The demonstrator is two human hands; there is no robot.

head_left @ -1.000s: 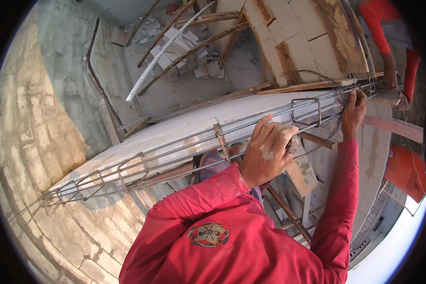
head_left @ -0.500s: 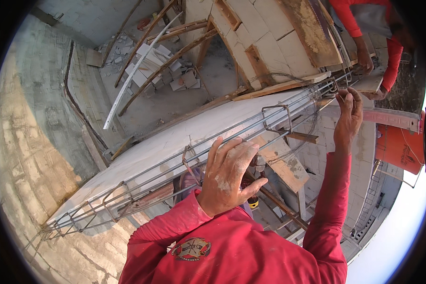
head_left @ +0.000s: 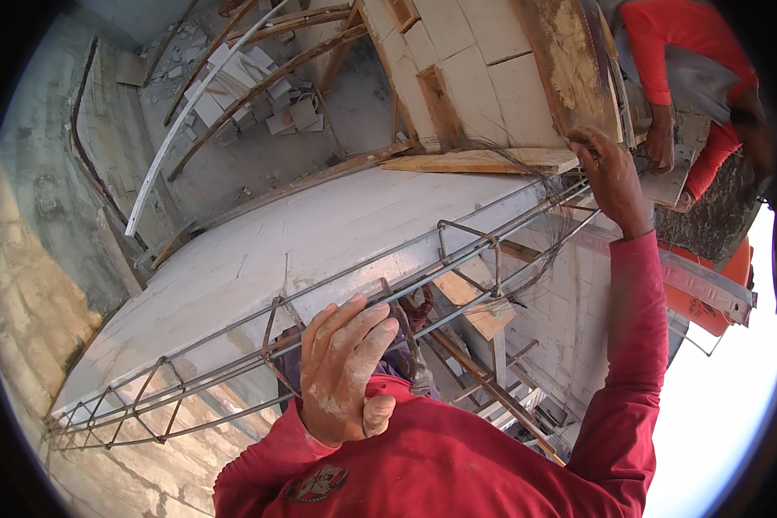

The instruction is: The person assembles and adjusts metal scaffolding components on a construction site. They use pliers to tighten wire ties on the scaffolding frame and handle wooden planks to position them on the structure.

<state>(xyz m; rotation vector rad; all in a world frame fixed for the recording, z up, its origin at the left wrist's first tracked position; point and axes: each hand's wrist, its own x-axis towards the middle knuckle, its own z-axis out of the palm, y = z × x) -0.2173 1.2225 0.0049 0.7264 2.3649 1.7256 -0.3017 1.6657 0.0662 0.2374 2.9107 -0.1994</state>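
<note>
A long rebar cage point(head_left: 196, 363) of thin steel bars with bent stirrups runs diagonally in front of me along a white wall top. My left hand point(head_left: 341, 371), dusty with cement, is at its near bars with fingers stretched out and thumb apart; whether the palm touches a bar is hidden. A square stirrup point(head_left: 496, 268) stands on the bars between my hands. My right hand point(head_left: 611, 180) is raised over the cage's right end, beside a wooden plank point(head_left: 483, 161). Its fingers are loosely bent and apart, with nothing visible in them. Loose dark tie wire point(head_left: 558, 233) tangles around the bars there.
At the upper right, a co-worker in red sleeves has a hand point(head_left: 660, 148) by a board. Behind the wall top point(head_left: 276, 233) lies a lower floor with broken tiles point(head_left: 224, 91) and leaning poles. An orange container point(head_left: 695, 298) stands at the right.
My right hand has left the bar ends and lifted, its fingers loosening. My left hand has shifted left and down along the cage. The whole view has moved too.
</note>
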